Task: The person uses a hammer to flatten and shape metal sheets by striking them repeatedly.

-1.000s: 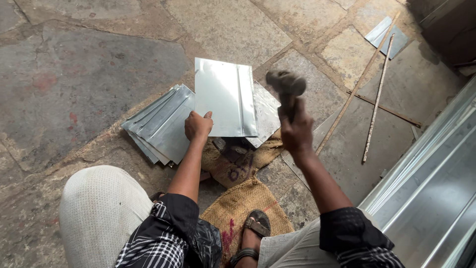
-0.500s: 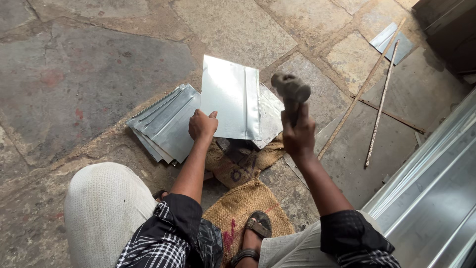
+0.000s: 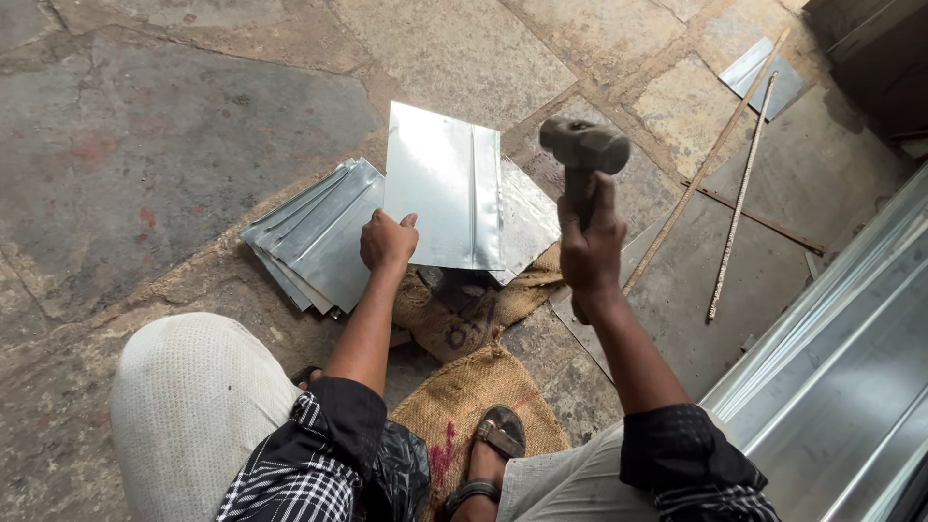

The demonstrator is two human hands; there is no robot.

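My left hand (image 3: pixel 388 242) grips the near left corner of a shiny rectangular metal sheet (image 3: pixel 444 184) with a fold line near its right side. The sheet rests over a block on burlap sacking (image 3: pixel 454 324). My right hand (image 3: pixel 591 242) is shut on the handle of a heavy hammer (image 3: pixel 584 147), whose dark head is raised just right of the sheet. To the left lies a stack of similar folded metal sheets (image 3: pixel 314 237) on the stone floor. Another sheet (image 3: pixel 527 217) lies under the held one, on its right.
Long corrugated metal panels (image 3: pixel 831 387) fill the lower right. A thin rod (image 3: pixel 739 208) and a wooden stick (image 3: pixel 710 159) lie on the floor to the right, with a small metal offcut (image 3: pixel 764 77) beyond. My sandalled foot (image 3: pixel 488 449) rests on the sacking.
The hammer stays raised and has shifted slightly right and down. My left hand keeps its grip on the sheet, which has hardly moved.
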